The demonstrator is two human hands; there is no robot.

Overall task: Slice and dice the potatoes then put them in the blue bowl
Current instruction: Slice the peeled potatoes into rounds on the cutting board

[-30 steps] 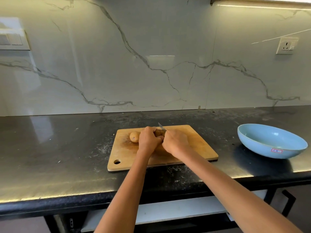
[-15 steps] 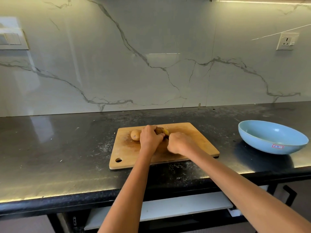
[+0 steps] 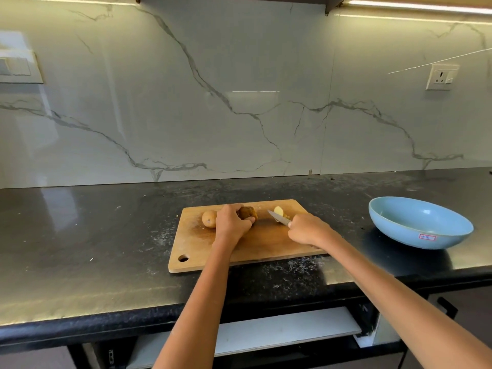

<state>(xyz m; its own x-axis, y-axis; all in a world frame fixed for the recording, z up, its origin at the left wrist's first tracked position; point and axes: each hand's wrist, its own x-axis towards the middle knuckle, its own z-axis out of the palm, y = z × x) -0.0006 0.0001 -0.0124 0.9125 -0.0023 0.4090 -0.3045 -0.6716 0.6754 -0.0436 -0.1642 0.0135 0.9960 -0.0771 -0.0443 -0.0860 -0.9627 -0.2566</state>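
A wooden cutting board [image 3: 255, 246] lies on the black counter. My left hand [image 3: 231, 225] grips a brown potato [image 3: 248, 213] at the board's far side. A second, whole potato [image 3: 209, 218] lies just left of that hand. My right hand [image 3: 308, 230] holds a small knife [image 3: 278, 217], its blade pointing left and away from me. A cut-off potato piece [image 3: 278, 210] with a pale yellow face lies beside the blade, apart from the held potato. The blue bowl [image 3: 419, 225] stands to the right of the board, with nothing visible inside.
The black counter [image 3: 93, 243] runs left to right, with pale scratch marks around the board. A marble wall rises behind it, carrying a socket [image 3: 440, 77] at the right and a switch plate [image 3: 18, 67] at the left. An open white shelf [image 3: 287, 331] sits under the counter edge.
A piece has come off the potato and now lies to the right. My right hand has moved right with the knife, away from my left hand. The camera view shifted slightly.
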